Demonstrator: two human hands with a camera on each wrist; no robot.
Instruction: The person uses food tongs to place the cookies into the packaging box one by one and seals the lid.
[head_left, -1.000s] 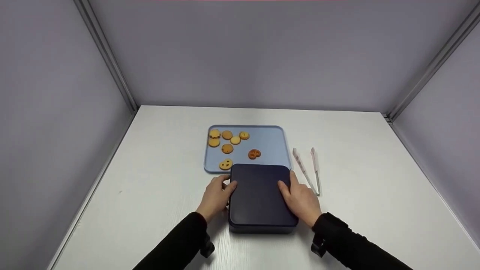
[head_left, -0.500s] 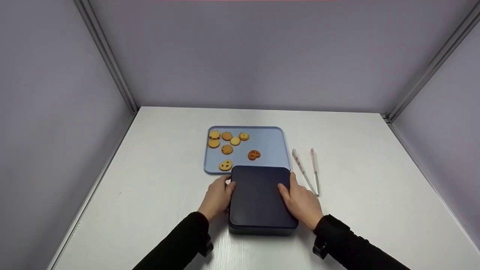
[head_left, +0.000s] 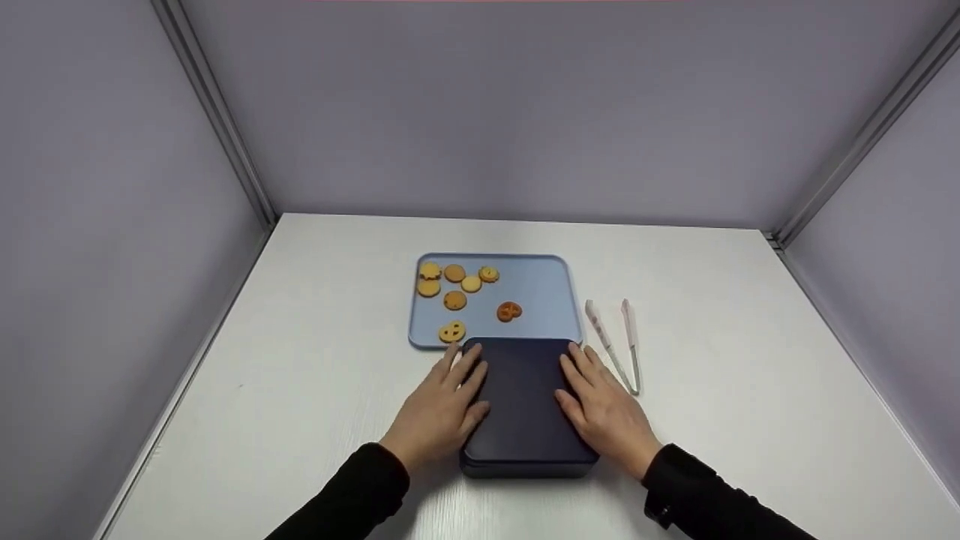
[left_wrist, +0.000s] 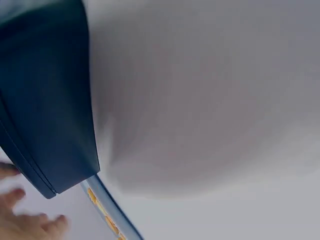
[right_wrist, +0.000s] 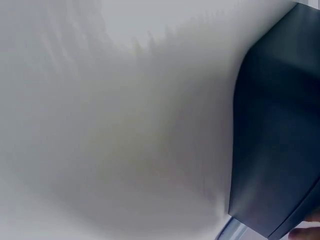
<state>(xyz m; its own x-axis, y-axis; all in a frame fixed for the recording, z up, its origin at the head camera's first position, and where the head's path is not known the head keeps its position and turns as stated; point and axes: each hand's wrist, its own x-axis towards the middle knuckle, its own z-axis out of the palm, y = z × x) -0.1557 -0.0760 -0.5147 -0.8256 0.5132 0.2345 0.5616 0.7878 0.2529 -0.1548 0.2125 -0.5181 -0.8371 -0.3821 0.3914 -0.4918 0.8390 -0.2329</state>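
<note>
A dark navy rectangular box (head_left: 525, 405) with its lid on lies flat on the white table in front of me. Over its left edge my left hand (head_left: 442, 409) rests with spread, straight fingers on the lid. On the opposite edge my right hand (head_left: 606, 405) lies the same way, fingers extended over the lid's right side. Both wrist views show the box's side wall, with a thin lid seam running along it in the left wrist view (left_wrist: 55, 100). Fingertips (right_wrist: 306, 233) show at the lid's edge in the right wrist view.
Behind the box lies a light blue tray (head_left: 536, 281), its front edge partly hidden by the box. Several cookies sit on its left half, and a brown pretzel-shaped cookie (head_left: 509, 311) near its middle. Spread tongs (head_left: 634, 360) lie right of the tray. Grey panels enclose the table.
Both hands have let go of the box's sides, where thumbs lay on top, and moved up onto the lid with fingers straightened. The box has hardly moved.
</note>
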